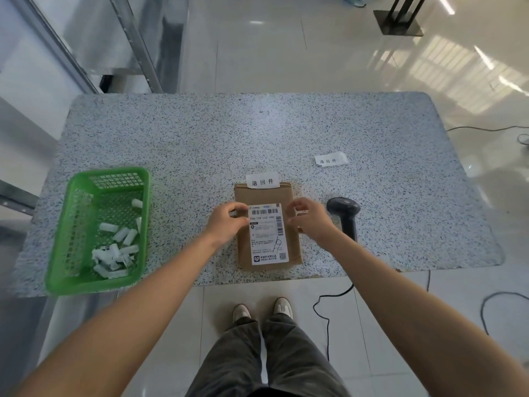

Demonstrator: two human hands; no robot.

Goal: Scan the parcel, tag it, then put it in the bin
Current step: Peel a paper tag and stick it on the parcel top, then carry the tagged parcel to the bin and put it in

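A flat brown cardboard parcel (292,242) lies on the speckled table (200,138) near its front edge, with a white shipping label (267,236) facing up. A white paper tag (262,181) with printed characters sits at the parcel's far edge. My left hand (226,224) rests on the parcel's left side, fingers at the label's top corner. My right hand (307,217) hovers at the parcel's right side with fingers curled and apart; nothing shows in it. A green plastic bin (71,270) stands at the left.
A black barcode scanner (345,214) lies just right of the parcel, its cable trailing off the front edge to the floor. A second white tag (330,160) lies further back on the right. The green bin holds several small white paper scraps (114,250).
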